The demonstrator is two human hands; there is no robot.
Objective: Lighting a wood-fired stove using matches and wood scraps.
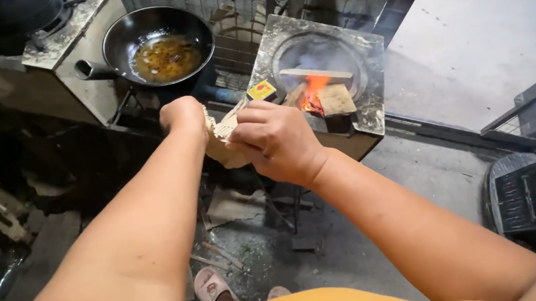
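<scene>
Cardboard piece [222,139] clamped between left hand [183,115] and right hand [275,140] grips

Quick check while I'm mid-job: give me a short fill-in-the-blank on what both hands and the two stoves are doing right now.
1. Both the left hand and the right hand grip a piece of ____ between them.
2. The black pan holds a pool of ____.
3. Inside the square stove, the wood pieces show an orange ____.
4. On that stove's near corner lies a small yellow ____.

Missing words: cardboard; oil; flame; matchbox
</scene>
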